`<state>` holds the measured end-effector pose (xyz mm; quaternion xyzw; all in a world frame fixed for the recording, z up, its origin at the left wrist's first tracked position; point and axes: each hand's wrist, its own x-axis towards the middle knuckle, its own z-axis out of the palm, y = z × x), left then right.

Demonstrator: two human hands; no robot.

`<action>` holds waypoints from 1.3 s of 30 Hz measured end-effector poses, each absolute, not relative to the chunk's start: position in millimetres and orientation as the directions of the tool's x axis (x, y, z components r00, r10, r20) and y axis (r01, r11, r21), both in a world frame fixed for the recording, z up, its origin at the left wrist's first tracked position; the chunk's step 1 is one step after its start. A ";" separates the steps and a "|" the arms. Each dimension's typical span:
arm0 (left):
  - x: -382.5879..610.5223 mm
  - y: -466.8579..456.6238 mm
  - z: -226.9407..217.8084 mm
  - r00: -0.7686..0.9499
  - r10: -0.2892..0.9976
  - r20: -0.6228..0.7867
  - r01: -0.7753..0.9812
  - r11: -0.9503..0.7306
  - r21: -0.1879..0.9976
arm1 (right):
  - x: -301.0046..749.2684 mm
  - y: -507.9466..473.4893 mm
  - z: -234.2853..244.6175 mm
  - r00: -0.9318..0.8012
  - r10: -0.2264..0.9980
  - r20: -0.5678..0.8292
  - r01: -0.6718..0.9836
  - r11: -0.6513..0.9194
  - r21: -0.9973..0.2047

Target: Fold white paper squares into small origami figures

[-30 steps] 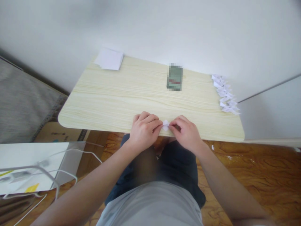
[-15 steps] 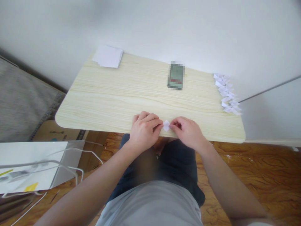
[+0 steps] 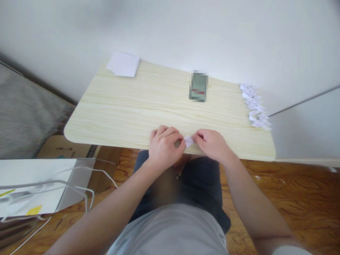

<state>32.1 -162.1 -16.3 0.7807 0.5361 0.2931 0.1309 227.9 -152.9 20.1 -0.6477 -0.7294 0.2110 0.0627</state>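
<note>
A small folded piece of white paper [image 3: 188, 141] sits at the near edge of a light wooden table [image 3: 132, 106]. My left hand [image 3: 164, 147] pinches its left side with curled fingers. My right hand [image 3: 211, 145] pinches its right side, fingers closed too. Both hands rest on the table edge above my lap. Most of the paper is hidden between the fingertips.
A stack of white paper squares [image 3: 122, 64] lies at the table's far left corner. A blurred dark green card or phone [image 3: 198, 86] lies at the far middle. Several small folded white paper pieces [image 3: 255, 107] line the right edge. A white box with cables [image 3: 34, 184] stands at lower left.
The hands have shifted slightly on the small paper; the left fingers now curl more tightly and the paper is turned a little. Nothing else on the table moved.
</note>
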 end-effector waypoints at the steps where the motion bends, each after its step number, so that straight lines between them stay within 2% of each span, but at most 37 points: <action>1: 32.0 -162.0 -16.4 0.256 0.914 0.316 0.759 -0.392 0.520 | 228.2 -155.2 19.4 -0.147 0.975 -0.169 0.902 0.061 -0.428; 4: 31.8 -161.9 -16.2 0.254 0.915 0.314 0.760 -0.390 0.521 | 228.0 -162.9 16.6 -0.114 0.984 -0.134 0.871 0.034 -0.490; 10: 33.9 -161.9 -15.1 0.246 0.921 0.301 0.764 -0.376 0.524 | 220.6 -172.0 8.4 -0.044 0.997 -0.066 0.854 0.003 -0.520; 15: 36.8 -161.5 -14.6 0.226 0.932 0.283 0.793 -0.344 0.503 | 213.8 -173.9 3.9 -0.002 1.000 -0.025 0.883 -0.010 -0.469; 27: 40.1 -160.5 -11.6 0.205 0.951 0.232 0.828 -0.294 0.477 | 210.5 -172.6 8.7 -0.047 0.998 -0.044 0.938 0.029 -0.345; 34: 41.8 -160.4 -11.0 0.217 0.949 0.229 0.853 -0.299 0.427 | 210.1 -173.0 5.5 -0.033 0.999 -0.026 0.936 0.022 -0.350; 39: 38.2 -160.2 -10.5 0.245 0.943 0.224 0.817 -0.325 0.477 | 212.1 -174.8 2.3 -0.022 1.000 0.016 0.919 0.027 -0.393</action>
